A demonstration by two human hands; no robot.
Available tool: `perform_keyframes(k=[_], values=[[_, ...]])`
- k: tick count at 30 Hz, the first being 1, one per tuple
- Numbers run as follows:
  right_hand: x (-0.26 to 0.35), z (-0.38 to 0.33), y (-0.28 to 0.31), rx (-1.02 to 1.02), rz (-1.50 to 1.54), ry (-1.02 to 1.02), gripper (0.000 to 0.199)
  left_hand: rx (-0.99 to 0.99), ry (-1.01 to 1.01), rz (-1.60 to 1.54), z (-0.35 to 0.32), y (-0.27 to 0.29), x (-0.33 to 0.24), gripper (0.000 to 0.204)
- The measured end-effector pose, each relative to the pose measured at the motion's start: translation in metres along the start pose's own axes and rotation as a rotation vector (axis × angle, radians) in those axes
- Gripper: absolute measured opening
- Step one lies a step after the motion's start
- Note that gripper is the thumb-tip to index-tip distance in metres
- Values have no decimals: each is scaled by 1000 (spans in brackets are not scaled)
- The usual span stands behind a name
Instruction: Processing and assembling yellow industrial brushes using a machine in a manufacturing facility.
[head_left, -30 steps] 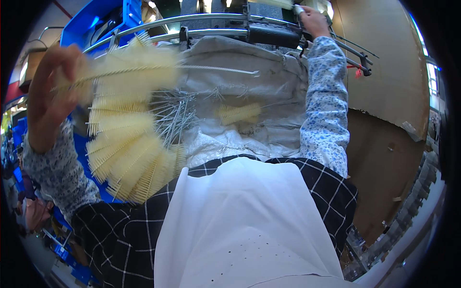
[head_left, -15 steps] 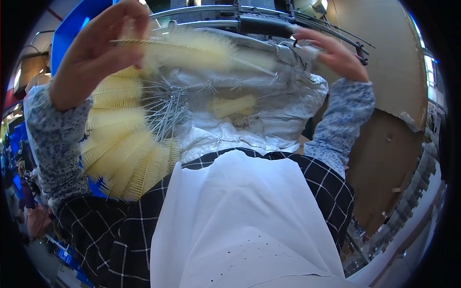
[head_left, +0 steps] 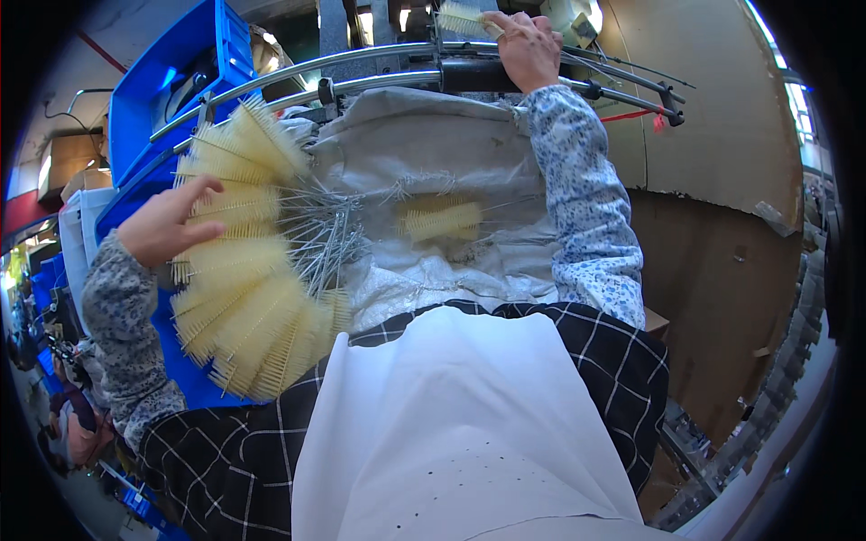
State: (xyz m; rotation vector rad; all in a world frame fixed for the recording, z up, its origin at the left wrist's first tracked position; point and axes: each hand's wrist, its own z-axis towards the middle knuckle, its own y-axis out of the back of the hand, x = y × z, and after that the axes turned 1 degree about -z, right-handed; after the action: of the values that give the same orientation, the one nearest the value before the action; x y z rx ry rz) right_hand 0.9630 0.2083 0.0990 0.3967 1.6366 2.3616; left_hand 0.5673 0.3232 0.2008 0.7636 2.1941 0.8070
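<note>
My right hand (head_left: 528, 50) is closed on a cream bristle brush (head_left: 462, 20) at the far side, beyond the metal rails; the brush's upper end is cut off by the picture's edge. My left hand (head_left: 176, 221) holds nothing, its thumb and forefinger apart, at the outer edge of a fanned pile of bristle brushes (head_left: 239, 270). I cannot tell whether its fingertips touch the bristles. Thin twisted wire stems (head_left: 325, 225) of the pile point inward to the right. A short piece with cream bristles (head_left: 442, 221) lies by itself on the whitish plastic sheeting (head_left: 433, 135).
Two curved metal rails (head_left: 388, 65) with a dark sleeve (head_left: 476, 76) cross the far side. A blue bin (head_left: 171, 81) stands far left. Brown cardboard (head_left: 713, 298) covers the right side. A white apron (head_left: 460, 424) lies over my lap.
My left hand has come down from the far left, away from a blurred brush, to beside the pile. My right hand has moved up and left and now grips a brush beyond the rails.
</note>
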Motion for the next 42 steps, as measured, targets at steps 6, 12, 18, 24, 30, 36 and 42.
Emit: perform_keyframes(k=[6, 12, 18, 24, 30, 36, 42], values=[[-4, 12, -30, 43, -193, -53, 29, -55, 20, -86, 3, 1, -15, 33], [-18, 15, -42, 4, -108, 22, 29, -152, 50, -423, -1, 8, -11, 23], [-17, 17, -23, 52, 178, -50, 18, -543, -161, -603, -19, 24, -14, 24], [-19, 35, -40, 24, 45, 63, 20, -539, -242, -447, -34, 32, -26, 27], [-39, 32, -45, 173, -67, -42, 33, -471, -303, -467, -13, 32, -39, 29], [-48, 12, -34, -41, -291, -174, 33, -500, -268, -426, -33, 33, -33, 30], [-59, 17, -64, -64, 77, -179, 33, -538, -300, -386, -33, 39, -33, 31]])
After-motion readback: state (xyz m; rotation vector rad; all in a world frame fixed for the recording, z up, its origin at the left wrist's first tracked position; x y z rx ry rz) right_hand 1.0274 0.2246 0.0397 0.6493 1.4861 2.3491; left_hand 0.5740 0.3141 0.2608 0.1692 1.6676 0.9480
